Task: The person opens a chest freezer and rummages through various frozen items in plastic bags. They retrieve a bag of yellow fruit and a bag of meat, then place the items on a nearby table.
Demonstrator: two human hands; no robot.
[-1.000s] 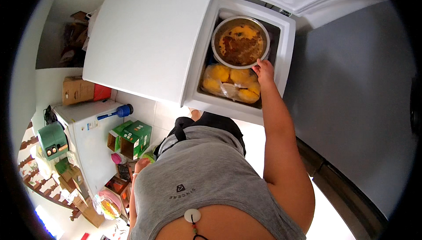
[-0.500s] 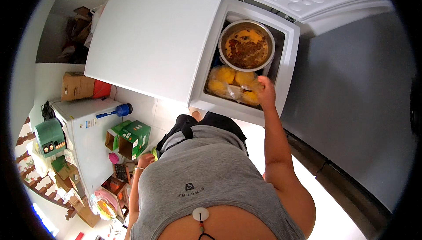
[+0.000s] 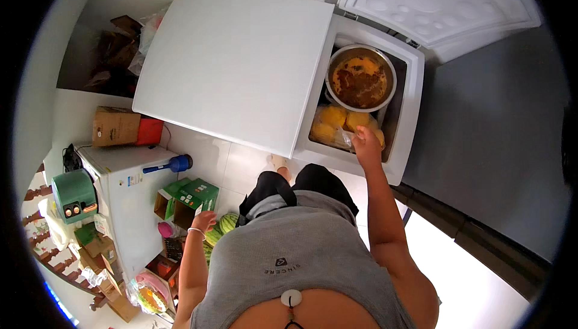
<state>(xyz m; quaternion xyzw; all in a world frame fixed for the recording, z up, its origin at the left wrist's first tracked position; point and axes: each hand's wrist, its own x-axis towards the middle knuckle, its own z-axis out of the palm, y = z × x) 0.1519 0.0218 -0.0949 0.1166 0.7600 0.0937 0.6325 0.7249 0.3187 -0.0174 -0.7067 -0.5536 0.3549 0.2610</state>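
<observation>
A: Head view, only 1 camera. Status of the work?

B: The chest freezer stands with its right lid raised at 1 o'clock; the left lid is shut. Inside the open compartment sit a metal bowl of brown-orange food and, at the bowl's 6 o'clock, a clear bag of yellow pieces. Both lie in the freezer, the bag against the near wall. My judgement: access is done, and the handling of the bag is in hand and unfinished; it has not left the compartment.

A: Right hand?

B: The right hand is over the near rim, arm stretched forward nearly straight from the shoulder, knuckles up. It touches the bag's right end. The fingers curl downward, but whether they have closed on the plastic I cannot tell.

A: Left hand?

B: The left hand hangs low at 8 o'clock, elbow bent, a bracelet on the wrist. It is loosely spread, holding nothing, just beside a green carton and near striped watermelons on the floor.
</observation>
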